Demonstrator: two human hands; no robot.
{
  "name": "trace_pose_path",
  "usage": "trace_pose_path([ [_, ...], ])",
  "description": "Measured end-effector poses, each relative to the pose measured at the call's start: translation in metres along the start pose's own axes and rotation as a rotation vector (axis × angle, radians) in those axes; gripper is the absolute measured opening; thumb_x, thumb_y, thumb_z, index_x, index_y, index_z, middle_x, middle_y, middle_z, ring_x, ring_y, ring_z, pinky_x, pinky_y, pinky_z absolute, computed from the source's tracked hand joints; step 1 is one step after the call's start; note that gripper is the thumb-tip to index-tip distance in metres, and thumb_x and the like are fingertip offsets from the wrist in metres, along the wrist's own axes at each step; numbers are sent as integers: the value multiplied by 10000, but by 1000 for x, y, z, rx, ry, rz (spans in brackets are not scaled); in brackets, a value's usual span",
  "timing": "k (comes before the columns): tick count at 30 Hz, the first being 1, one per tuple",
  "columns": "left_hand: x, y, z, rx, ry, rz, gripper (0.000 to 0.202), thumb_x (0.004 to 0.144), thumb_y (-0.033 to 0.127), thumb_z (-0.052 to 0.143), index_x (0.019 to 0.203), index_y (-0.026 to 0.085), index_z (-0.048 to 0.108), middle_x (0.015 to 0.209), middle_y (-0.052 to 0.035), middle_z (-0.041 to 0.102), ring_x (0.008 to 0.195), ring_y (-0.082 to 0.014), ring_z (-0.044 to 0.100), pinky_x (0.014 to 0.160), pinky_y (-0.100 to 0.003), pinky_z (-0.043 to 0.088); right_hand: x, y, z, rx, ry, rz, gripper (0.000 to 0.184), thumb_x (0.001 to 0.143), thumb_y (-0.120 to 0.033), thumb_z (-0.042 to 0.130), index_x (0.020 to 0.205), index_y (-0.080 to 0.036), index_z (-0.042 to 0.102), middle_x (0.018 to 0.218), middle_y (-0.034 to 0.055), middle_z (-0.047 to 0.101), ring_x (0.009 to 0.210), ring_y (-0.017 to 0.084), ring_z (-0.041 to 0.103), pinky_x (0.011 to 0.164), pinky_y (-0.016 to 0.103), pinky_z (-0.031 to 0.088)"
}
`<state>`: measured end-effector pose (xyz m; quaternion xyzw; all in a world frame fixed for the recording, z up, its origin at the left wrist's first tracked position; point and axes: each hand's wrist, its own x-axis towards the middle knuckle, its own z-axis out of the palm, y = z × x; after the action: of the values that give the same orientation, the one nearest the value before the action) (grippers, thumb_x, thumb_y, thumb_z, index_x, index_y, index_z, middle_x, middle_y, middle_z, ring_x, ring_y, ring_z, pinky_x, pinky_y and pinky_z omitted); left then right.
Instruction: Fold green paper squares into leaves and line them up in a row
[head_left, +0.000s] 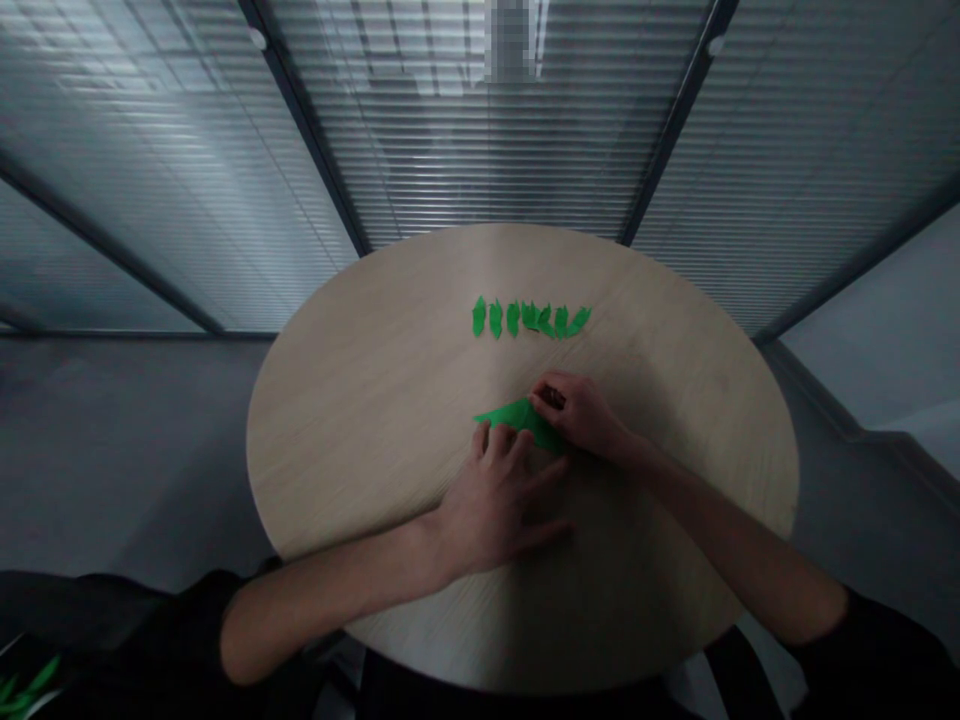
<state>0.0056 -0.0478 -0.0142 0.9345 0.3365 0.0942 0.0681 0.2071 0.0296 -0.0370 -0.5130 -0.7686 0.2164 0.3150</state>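
A green sheet of paper [516, 414], folded to a pointed shape, lies flat near the middle of the round wooden table [360, 420]. My left hand [499, 495] rests on its near edge with fingers spread flat, pressing it down. My right hand [581, 412] sits at its right side, fingers curled and pinched on the paper's upper edge. Much of the sheet is hidden under both hands.
A row of several small folded green paper pieces [529, 319] lies further back on the table. Beyond the table stand glass walls with closed blinds [487, 130]. More green bits [22, 685] show at the bottom left corner, off the table.
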Motion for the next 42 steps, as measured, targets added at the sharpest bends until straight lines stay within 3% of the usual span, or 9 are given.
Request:
trace_pose_path([
  [5,2,-2,3,-1,40,-65,748,960,667,560,1416,75,602,1163,-189,613,1091,-372,531,1024,-605,472,0,0,0,-5,1,-15,127,906,-201,621,779,-203,608,758,14,648,692,161,573,679,286,429],
  [7,4,-2,4,20,34,-105,686,991,631,534,1324,42,648,1137,-193,624,1087,-368,535,1013,-573,488,0,-1,0,-11,0,-17,127,911,-203,619,784,-201,610,773,18,655,703,163,580,690,289,430],
  [17,-1,-2,-1,11,20,-12,570,974,589,603,1430,249,633,1264,-187,580,1175,-402,503,997,-639,466,0,0,1,-14,-2,-4,120,910,-201,628,791,-197,616,770,19,653,706,166,579,686,289,424],
  [24,-1,-4,2,-60,26,-49,664,961,596,610,1333,46,632,1217,-208,640,1139,-364,550,1064,-566,482,0,-1,0,-20,7,-23,131,904,-189,623,778,-205,595,739,5,627,652,150,536,640,280,395],
  [27,-2,-1,-4,-37,-17,-86,602,977,584,602,1306,84,656,1215,-190,637,1136,-365,547,1034,-558,494,-1,-1,-1,-25,10,-21,132,902,-190,628,776,-203,592,736,5,622,646,148,532,643,282,396],
  [33,-5,7,-12,83,-62,-232,719,920,689,632,1483,244,594,1291,-191,601,1247,-462,498,1082,-750,368,0,-1,-1,-36,7,-5,124,903,-198,623,781,-202,597,763,18,638,680,165,565,659,293,411],
  [36,-6,8,-10,108,-52,-253,768,885,738,641,1491,269,596,1309,-195,594,1290,-485,481,1106,-786,314,0,-1,-1,-41,15,-11,129,901,-199,623,775,-202,598,761,19,638,675,164,559,662,297,409],
  [39,-7,7,-8,85,-53,-248,829,863,770,637,1484,222,601,1302,-208,607,1278,-485,495,1102,-766,343,0,0,-1,-32,7,-16,116,899,-189,620,785,-199,602,762,18,636,675,160,555,668,294,412],
  [42,-8,4,-5,70,-30,-245,864,888,753,613,1432,82,616,1307,-234,626,1269,-466,517,1134,-703,375,0,1,-1,-31,-1,-16,115,903,-194,624,789,-196,605,751,13,627,672,156,549,664,289,409],
])
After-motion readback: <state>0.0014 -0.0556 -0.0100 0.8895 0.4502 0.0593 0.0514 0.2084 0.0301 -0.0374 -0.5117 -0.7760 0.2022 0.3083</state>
